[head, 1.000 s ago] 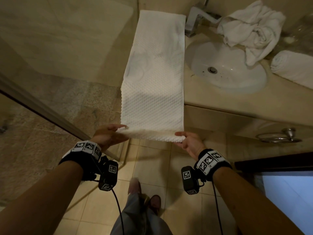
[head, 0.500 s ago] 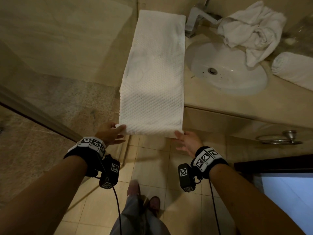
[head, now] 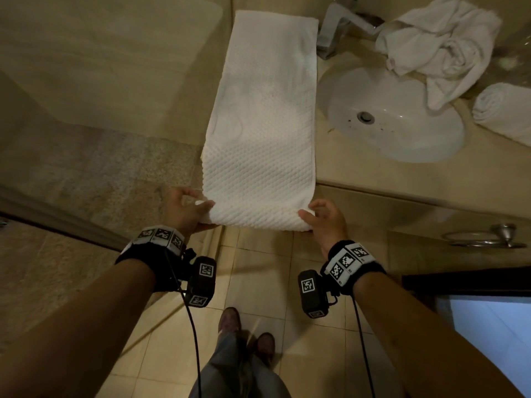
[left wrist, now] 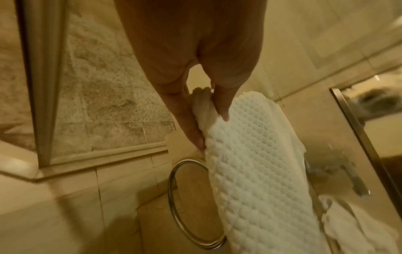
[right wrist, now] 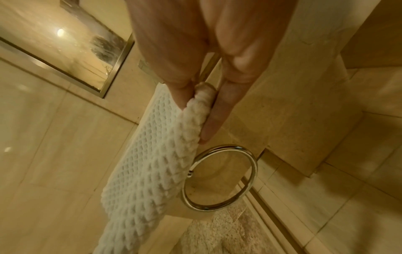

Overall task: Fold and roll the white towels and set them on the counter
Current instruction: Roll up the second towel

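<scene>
Two hands: your left hand (head: 184,209) and right hand (head: 326,218) each pinch a near corner of the folded towel (head: 258,133).
Left grip: thumb on top and fingers (left wrist: 189,123) beneath, closed on the rolled-up end, as the left wrist view shows.
Right grip: thumb above, fingers (right wrist: 217,113) below, clamped on the towel's other near corner.
Towel position: the long waffle-textured strip lies lengthwise on the left end of the table (head: 373,179), its near end hanging past the front edge between your hands.
Change from half a second ago: then your fingers were spread and only touching the hem; now both hands have closed on it, and the near edge is curled over into the start of a roll.
Change from a second ago: the near end now sits higher and closer to the table's front edge.
Other towels: a crumpled towel (head: 439,44) lies behind the sink (head: 402,133), draping over its far rim, and a rolled towel (head: 505,113) rests on the table at the right, in the same places as before.
Surroundings: the faucet (head: 336,27) stands just right of the strip's far end; a towel ring (head: 485,238) hangs below the table front.
</scene>
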`<state>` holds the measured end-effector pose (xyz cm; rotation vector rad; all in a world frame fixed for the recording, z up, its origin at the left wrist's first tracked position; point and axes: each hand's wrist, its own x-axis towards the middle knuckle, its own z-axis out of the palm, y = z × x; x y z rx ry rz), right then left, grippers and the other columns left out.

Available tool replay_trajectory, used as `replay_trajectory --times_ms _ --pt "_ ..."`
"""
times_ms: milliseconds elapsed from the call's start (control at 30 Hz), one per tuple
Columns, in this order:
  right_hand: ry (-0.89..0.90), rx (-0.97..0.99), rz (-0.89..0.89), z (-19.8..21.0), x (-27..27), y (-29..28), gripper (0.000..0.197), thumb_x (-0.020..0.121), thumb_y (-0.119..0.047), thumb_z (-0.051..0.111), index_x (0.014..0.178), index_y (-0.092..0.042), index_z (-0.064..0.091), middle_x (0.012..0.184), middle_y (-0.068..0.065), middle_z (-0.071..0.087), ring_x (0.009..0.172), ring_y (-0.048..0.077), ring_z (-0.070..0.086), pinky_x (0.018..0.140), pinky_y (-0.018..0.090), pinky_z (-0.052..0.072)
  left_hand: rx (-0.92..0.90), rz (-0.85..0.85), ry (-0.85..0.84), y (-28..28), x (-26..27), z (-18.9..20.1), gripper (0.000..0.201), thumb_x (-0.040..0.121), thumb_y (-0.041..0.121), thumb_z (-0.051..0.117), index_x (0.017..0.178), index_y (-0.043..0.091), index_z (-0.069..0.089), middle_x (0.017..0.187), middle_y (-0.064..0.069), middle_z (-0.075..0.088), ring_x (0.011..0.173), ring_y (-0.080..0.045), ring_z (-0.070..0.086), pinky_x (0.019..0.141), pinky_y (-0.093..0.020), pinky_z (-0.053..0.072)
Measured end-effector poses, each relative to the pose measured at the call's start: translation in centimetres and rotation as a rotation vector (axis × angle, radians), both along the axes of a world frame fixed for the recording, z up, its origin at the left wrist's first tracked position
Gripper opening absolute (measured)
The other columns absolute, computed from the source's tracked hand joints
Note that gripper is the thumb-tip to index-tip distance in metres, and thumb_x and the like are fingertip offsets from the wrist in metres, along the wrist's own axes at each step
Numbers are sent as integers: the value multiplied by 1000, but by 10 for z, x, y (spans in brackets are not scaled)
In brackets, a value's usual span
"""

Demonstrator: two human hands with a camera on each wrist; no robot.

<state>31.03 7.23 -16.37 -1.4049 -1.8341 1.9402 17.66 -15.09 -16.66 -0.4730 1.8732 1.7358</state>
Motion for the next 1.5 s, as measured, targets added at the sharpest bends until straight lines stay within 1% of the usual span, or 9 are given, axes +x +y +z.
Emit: replay_trajectory --times_ms 133,233,333,500,733,933,1133,1333,1500 --pt "32 -67 -15 5 -3 2 13 85 2 65 97 0 71 108 14 64 76 14 61 45 14 48 63 26 -38 -2 -5 0 18 77 4 72 71 12 58 101 -10 64 91 -27 65 62 -39 59" --pt "54 -202 -38 11 -2 6 27 78 3 62 104 6 69 106 20 64 72 20 63 48 18 52 113 -1 -83 -10 -7 5 5 80 5 68 80 8 64 101 -11 66 92 -27 66 64 -36 58" --pt "39 -292 -32 7 -5 10 55 59 12 50 112 10 63 117 24 57 93 36 60 65 30 60 218 -43 -133 -13 -6 11 26 82 -12 42 88 4 62 109 -11 58 89 -24 59 72 -37 58" --pt "29 -228 58 1 -4 14 47 74 27 50 116 8 62 110 25 62 98 35 61 94 42 50 268 -84 -125 -15 -5 8 35 85 -21 38 96 2 61 108 -14 62 97 -25 63 75 -29 59" --pt "-13 -72 120 -2 -8 22 22 91 -11 63 110 0 68 98 17 70 74 17 66 62 18 53 63 -145 -137 -15 -17 6 1 89 19 64 90 18 64 94 1 66 93 -16 60 73 -30 51" --pt "-43 60 101 -4 -18 27 38 82 -39 72 79 -2 68 80 13 64 76 23 58 71 36 46 -86 -98 -86 -6 -41 -3 56 78 39 75 120 7 58 114 -7 63 103 -24 62 72 -34 56" --pt "36 -149 -64 -2 -35 34 33 79 -18 77 93 7 60 108 32 64 90 31 63 72 35 59 51 -25 -115 9 -55 -1 40 83 20 71 115 0 60 116 -16 64 94 -26 66 69 -35 59" --pt "88 -1 -59 7 -36 35 26 82 -6 74 87 -16 50 97 11 61 73 22 61 52 29 51 -87 -17 131 15 -55 11 31 79 14 73 87 25 45 104 -16 58 88 -31 64 61 -55 57" --pt "41 161 78 18 -43 35 11 89 -9 64 87 -19 69 87 1 63 53 12 45 43 21 41 -160 -184 267 24 -56 24 16 88 15 64 80 19 51 78 -7 58 66 -22 58 51 -31 54"
